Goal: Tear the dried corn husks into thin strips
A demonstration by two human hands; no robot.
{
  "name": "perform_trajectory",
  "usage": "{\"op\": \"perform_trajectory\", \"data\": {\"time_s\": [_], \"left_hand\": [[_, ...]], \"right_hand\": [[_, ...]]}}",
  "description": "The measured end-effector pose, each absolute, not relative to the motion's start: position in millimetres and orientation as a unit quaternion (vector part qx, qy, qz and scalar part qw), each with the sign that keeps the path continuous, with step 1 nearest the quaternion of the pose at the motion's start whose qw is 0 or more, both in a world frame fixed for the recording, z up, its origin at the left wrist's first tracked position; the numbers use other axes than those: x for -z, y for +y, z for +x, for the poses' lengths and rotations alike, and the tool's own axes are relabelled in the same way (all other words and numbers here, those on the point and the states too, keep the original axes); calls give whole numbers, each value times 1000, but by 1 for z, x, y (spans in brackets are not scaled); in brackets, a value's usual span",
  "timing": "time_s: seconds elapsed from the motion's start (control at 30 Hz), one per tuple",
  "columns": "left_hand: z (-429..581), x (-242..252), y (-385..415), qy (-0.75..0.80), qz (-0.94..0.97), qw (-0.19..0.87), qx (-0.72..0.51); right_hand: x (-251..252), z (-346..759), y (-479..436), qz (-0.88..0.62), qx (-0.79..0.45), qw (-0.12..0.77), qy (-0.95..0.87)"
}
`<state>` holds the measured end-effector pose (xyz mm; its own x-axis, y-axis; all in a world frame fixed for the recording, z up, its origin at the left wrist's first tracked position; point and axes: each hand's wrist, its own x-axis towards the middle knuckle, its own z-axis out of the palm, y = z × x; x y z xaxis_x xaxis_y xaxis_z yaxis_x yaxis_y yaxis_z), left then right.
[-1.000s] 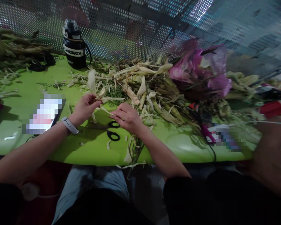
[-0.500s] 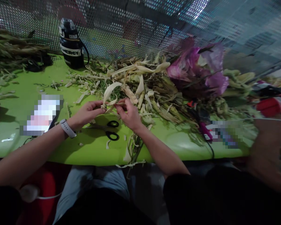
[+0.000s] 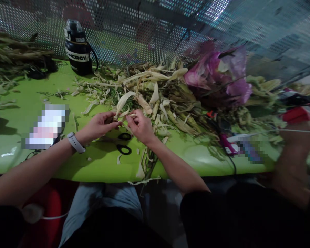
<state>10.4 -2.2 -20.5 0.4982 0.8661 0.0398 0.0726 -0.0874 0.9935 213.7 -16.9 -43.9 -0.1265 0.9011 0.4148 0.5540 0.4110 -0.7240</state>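
Observation:
A pale, curled piece of corn husk (image 3: 124, 102) rises between my two hands over the green table. Its lower end is pinched in the fingers of my left hand (image 3: 102, 124), which has a light band on the wrist. My right hand (image 3: 141, 126) is closed on the husk's other end, thumb against the fingers. Just below my hands lie scissors (image 3: 124, 149) with black handles, their blades partly covered by my left hand. Behind them spreads a heap of dry husks and stalks (image 3: 167, 88).
A dark bottle (image 3: 79, 57) with a handle stands at the back left. A phone (image 3: 48, 127) lies left of my arm. Purple plastic (image 3: 217, 75) sits at the right rear, near a glue-gun-like magenta tool (image 3: 228, 146). Another person's arm (image 3: 293, 158) reaches in at the far right.
My left hand has moved slightly right, closer to my right hand, and the husk has shifted a little right with it. The other person's hand at the far right has moved up.

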Motion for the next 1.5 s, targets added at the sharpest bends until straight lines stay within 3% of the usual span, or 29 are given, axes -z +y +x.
{"op": "perform_trajectory", "data": {"time_s": [0.2,0.47,0.63,0.83,1.07,1.23,1.33,1.5], "left_hand": [[6,26,4,393,602,575,-390],[4,21,10,447,559,559,-419],[2,20,11,455,619,509,-389],[2,20,6,398,773,416,-267],[3,17,1,333,846,352,-220],[3,16,2,342,836,344,-257],[1,11,2,352,832,262,-341],[-5,1,0,315,776,-53,-544]], "right_hand": [[43,209,-18,-504,-219,470,-691],[46,212,-16,-449,-49,415,-790],[42,215,-16,-432,-23,381,-817],[34,216,-19,-377,39,368,-849],[48,211,-16,-365,58,343,-864],[47,208,-16,-382,-37,414,-825],[43,209,-16,-389,-103,462,-790],[38,212,-15,-405,-145,502,-751]]}}
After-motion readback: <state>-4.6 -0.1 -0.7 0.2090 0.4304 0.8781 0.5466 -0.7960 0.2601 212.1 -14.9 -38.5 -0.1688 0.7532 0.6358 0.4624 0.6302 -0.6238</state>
